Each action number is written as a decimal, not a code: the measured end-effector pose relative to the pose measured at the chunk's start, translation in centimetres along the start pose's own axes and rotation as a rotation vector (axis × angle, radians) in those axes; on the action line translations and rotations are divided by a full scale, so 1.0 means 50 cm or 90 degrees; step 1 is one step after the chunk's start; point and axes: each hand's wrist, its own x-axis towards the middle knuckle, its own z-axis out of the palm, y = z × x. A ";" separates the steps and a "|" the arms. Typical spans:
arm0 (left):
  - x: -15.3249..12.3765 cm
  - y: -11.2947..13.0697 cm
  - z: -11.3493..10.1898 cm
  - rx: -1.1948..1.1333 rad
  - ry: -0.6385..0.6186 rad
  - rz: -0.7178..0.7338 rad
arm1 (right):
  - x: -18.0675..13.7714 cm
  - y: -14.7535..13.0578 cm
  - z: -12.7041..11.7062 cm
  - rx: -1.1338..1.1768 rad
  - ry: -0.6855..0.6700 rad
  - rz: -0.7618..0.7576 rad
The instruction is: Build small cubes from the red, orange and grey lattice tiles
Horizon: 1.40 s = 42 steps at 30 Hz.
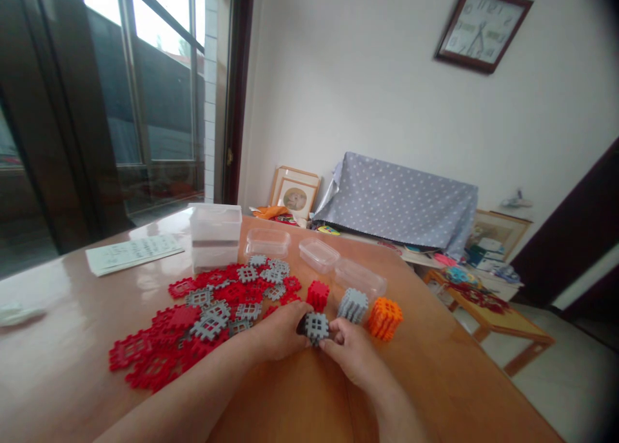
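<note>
My left hand (279, 330) and my right hand (352, 353) meet over the wooden table (435, 378), both pinched on a grey waffle-block piece (316, 327) held between them. Just beyond stand three finished cubes: a red cube (318, 295), a grey cube (353, 305) and an orange cube (385, 318). To the left lies a spread of loose red and grey waffle tiles (203, 317).
Clear plastic containers stand behind the tiles: a tall box (215, 235) and three shallow tubs (267, 242). A printed sheet (133, 253) lies at the left. A low side table (493, 317) and a cloth-covered bench (396, 201) stand beyond the table's right edge.
</note>
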 end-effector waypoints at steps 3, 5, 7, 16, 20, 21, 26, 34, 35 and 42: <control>-0.001 0.002 -0.001 0.004 -0.003 0.005 | -0.001 -0.001 0.000 0.003 0.003 0.000; -0.002 0.001 -0.002 0.010 0.005 0.003 | -0.004 -0.005 -0.003 0.003 -0.003 -0.001; -0.003 -0.001 -0.002 0.015 0.015 -0.004 | -0.007 -0.008 -0.008 -0.001 -0.011 -0.004; -0.010 0.006 -0.015 0.005 -0.007 -0.015 | -0.007 -0.005 -0.017 -0.009 -0.013 -0.037; -0.009 0.009 -0.018 0.011 -0.009 -0.014 | -0.003 -0.001 -0.014 -0.004 -0.013 -0.028; -0.009 0.008 -0.018 0.009 -0.010 -0.015 | -0.003 -0.001 -0.014 -0.002 -0.014 -0.025; -0.009 0.004 -0.014 0.022 0.004 -0.020 | -0.009 -0.007 -0.016 -0.012 -0.012 -0.017; -0.010 0.010 -0.052 -0.136 0.085 0.040 | -0.008 -0.031 -0.026 -0.008 0.135 -0.054; -0.009 0.008 -0.063 -0.150 0.112 0.032 | -0.010 -0.038 -0.024 0.000 0.154 -0.073; -0.031 -0.022 -0.143 -0.175 0.208 -0.025 | -0.047 -0.091 0.035 0.000 0.140 -0.204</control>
